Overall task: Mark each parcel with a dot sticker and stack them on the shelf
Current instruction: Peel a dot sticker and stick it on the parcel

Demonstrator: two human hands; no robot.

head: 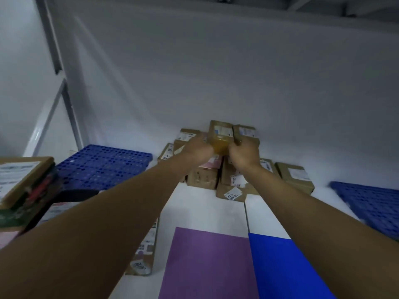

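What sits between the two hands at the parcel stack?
In the head view, a small tan parcel lies between the left hand and the right hand, above the stack.

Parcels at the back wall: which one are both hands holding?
The tan parcel held between the left hand and right hand, atop the stack; the other parcels lie untouched.
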